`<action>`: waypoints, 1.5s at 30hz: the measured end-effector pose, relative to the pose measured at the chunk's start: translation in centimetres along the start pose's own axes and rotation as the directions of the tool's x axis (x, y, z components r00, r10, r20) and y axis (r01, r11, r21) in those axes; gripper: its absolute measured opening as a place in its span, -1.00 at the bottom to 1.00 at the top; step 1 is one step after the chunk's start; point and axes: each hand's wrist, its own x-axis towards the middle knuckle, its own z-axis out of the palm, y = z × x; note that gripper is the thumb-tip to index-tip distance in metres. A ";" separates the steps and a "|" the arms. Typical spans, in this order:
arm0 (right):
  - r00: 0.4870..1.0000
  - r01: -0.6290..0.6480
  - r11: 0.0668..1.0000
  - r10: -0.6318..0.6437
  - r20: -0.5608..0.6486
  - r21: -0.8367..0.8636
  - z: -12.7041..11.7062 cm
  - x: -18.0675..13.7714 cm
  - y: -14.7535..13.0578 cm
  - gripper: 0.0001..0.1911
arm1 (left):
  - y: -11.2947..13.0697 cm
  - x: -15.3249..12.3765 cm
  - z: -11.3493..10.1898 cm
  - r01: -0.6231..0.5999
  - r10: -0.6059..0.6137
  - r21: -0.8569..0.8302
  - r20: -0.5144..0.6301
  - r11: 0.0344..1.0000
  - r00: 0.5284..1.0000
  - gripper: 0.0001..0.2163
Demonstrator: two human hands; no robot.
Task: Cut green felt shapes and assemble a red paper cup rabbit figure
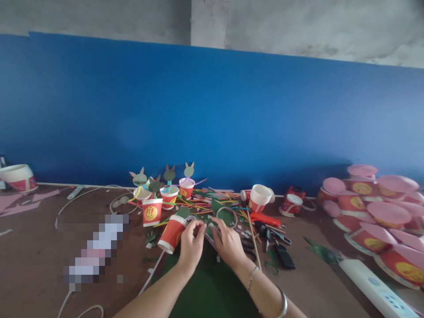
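My left hand (191, 245) is closed beside a red paper cup (172, 233) that lies tilted on its side; its fingers pinch something small near the cup's base. My right hand (228, 242), bracelets at the wrist, is curled with its fingertips pressed on a small pale piece just right of the left hand. Both rest on a dark green sheet (205, 287) spread on the brown table (39, 265). What the fingers hold is too small to name.
Upright red cups with paper animal toppers (169, 185) stand behind, amid coloured strips (212, 201). A white cup (260, 197), red cutter (265, 219), black scissors (248, 245), stacked red bowls with pink lids (380, 216), a white power strip (374, 287) and white cables (86, 194) lie around.
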 end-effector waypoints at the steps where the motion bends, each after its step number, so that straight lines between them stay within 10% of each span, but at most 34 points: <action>1: 1.000 -0.019 1.000 0.018 -0.018 -0.021 0.0 0.1 0.1 -0.74 | 0.0 0.0 0.0 -0.002 0.002 0.014 -0.008 1.000 1.000 -0.80; 10: 0.985 0.092 0.988 -0.071 -0.159 0.128 -0.2 0.2 0.0 -0.88 | -0.2 0.1 0.2 -0.184 0.183 0.067 0.030 0.981 0.983 -0.88; 18: 0.976 0.068 0.986 -0.034 -0.217 0.151 0.1 0.3 0.5 -0.89 | 2.1 -0.8 0.4 -0.076 0.070 0.120 0.050 0.990 0.996 -0.69; 24: 0.977 0.017 0.994 0.007 -0.214 0.110 0.1 0.3 0.5 -0.91 | 5.7 2.6 -4.6 -0.268 0.191 0.450 0.210 0.852 0.959 -0.74; 28: 0.976 0.019 0.996 0.000 -0.216 0.086 0.2 0.4 0.3 -0.90 | 3.6 5.5 -7.6 -0.081 0.021 0.760 0.088 0.645 0.996 -0.81; 45: 0.925 -0.279 0.760 0.378 -0.049 0.586 0.3 1.0 0.7 -0.82 | -0.2 3.9 -3.6 0.216 -0.290 0.313 0.213 0.925 0.933 -0.69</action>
